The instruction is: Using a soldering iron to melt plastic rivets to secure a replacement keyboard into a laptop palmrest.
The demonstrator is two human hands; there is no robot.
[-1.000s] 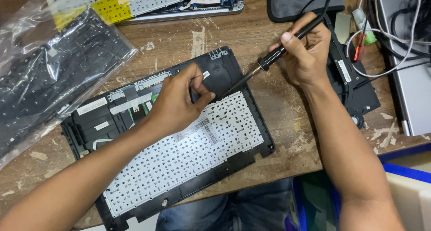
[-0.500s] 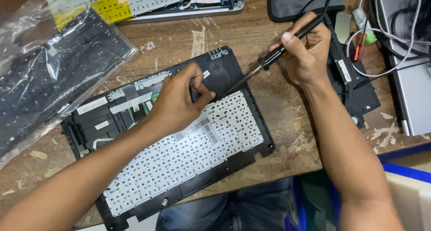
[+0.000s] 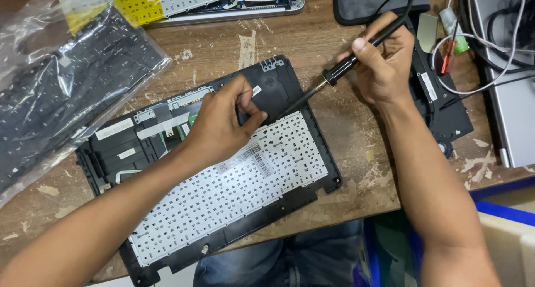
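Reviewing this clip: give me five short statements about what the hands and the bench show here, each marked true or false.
1. The right hand holds a soldering iron with a black handle. True.
2. The iron's tip points down toward the upturned laptop keyboard panel. True.
3. The left hand lies flat on the bare wooden table. False: it rests on the keyboard panel, fingers pinched near the iron's tip.
4. A black keyboard in a clear plastic bag lies at the left of the table. True.
5. The red-handled screwdriver is in the left hand. False: it lies at the upper right among cables.
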